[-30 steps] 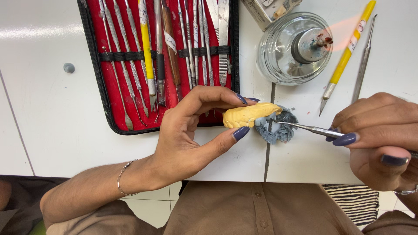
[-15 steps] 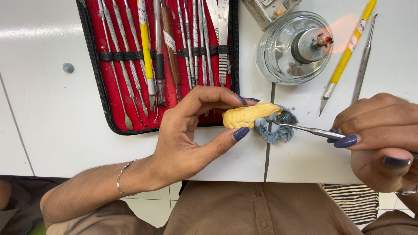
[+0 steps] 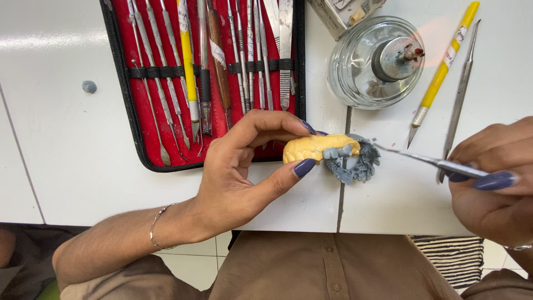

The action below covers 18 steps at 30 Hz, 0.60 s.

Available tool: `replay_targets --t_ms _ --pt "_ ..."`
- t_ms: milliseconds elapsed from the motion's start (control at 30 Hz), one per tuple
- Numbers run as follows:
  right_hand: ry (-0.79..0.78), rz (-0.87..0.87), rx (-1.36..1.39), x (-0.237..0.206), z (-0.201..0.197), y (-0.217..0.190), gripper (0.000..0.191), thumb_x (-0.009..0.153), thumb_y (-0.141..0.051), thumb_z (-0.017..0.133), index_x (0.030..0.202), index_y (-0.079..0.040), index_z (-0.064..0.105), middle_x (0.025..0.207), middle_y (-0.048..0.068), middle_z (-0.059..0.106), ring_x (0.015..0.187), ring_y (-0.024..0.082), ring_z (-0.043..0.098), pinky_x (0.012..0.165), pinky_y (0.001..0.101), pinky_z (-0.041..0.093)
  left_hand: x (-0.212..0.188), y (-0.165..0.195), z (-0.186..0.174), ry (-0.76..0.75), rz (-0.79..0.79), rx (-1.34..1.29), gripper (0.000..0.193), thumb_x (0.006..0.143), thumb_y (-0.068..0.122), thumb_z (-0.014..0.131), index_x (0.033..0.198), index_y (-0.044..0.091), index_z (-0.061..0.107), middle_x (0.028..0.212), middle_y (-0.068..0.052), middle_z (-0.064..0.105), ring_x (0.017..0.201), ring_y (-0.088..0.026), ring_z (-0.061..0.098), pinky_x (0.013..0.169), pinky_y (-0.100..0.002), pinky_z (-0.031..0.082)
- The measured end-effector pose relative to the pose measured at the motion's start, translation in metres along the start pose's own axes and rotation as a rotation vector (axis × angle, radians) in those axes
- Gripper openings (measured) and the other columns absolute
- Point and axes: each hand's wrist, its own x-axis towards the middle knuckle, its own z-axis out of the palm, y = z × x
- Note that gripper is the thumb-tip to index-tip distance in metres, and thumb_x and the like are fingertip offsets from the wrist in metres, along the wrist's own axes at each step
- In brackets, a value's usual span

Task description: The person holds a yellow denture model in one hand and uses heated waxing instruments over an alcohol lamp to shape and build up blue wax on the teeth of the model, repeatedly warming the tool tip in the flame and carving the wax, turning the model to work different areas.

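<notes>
Fingers [image 3: 302, 166] of the left hand [image 3: 239, 172] pinch a yellow tooth model [image 3: 311, 148] (grey wax [image 3: 355, 164] at its end) just below the red tool case [image 3: 166, 111]; the right hand [image 3: 494, 194] grips a thin metal tool [image 3: 422, 159] touching the wax.

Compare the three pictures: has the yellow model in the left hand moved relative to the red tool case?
No. The yellow model sits by the lower right corner of the red tool case, held by the left hand, as before.

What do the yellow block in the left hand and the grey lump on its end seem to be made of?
Yellow block: probably plaster or stone, matte and opaque, with moulded bumps. Grey lump: likely wax or putty, dull, with ragged, carved-looking edges. The thin tool touching it looks like polished metal, since it glints.
</notes>
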Motion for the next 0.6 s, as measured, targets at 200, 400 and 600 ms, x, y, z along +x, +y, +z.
replay_targets --t_ms 200,400,600 --pt "0.101 0.153 -0.021 -0.024 -0.001 0.002 0.041 0.118 -0.042 0.028 0.111 -0.008 0.05 0.096 0.009 0.052 0.069 0.018 0.061 0.063 0.0278 0.057 0.0 -0.002 0.001 0.001 -0.013 -0.018 0.029 0.108 0.014 0.071 0.13 -0.001 0.059 0.124 -0.012 0.068 0.118 -0.017 0.071 0.112 -0.032 0.062" --pt "0.04 0.12 -0.077 -0.001 0.005 -0.01 0.039 0.117 -0.046 0.028 0.113 -0.011 0.045 0.104 0.009 0.051 0.072 0.016 0.061 0.064 0.027 0.061 0.0 0.002 0.002 -0.007 -0.045 -0.06 0.031 0.109 0.017 0.068 0.133 0.0 0.059 0.118 -0.011 0.071 0.112 -0.015 0.074 0.106 -0.031 0.064" --pt "0.013 0.126 -0.091 -0.001 0.005 -0.012 0.039 0.116 -0.049 0.027 0.115 -0.013 0.043 0.104 0.008 0.049 0.071 0.015 0.058 0.064 0.026 0.059 0.001 0.005 0.001 -0.03 -0.132 -0.11 0.031 0.107 0.018 0.067 0.131 0.0 0.06 0.117 -0.009 0.071 0.105 -0.011 0.073 0.097 -0.028 0.065"
